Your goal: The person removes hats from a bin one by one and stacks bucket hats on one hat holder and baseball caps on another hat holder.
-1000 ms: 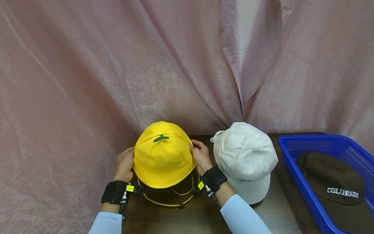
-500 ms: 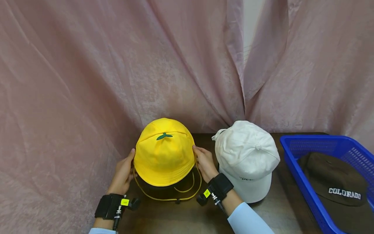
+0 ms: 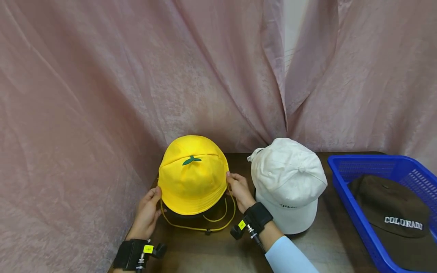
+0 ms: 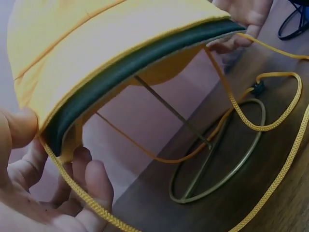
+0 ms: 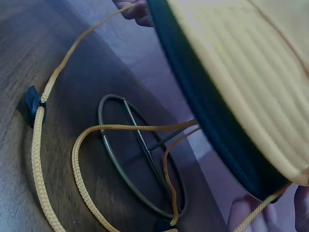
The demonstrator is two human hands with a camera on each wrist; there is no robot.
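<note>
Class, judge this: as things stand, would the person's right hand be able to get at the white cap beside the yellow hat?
Probably yes. The right hand touches the yellow bucket hat, and the white cap stands right beside it on the table, with nothing between them.

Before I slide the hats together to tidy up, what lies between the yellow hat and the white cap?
In the head view, the right hand, holding the yellow hat beside the white cap.
</note>
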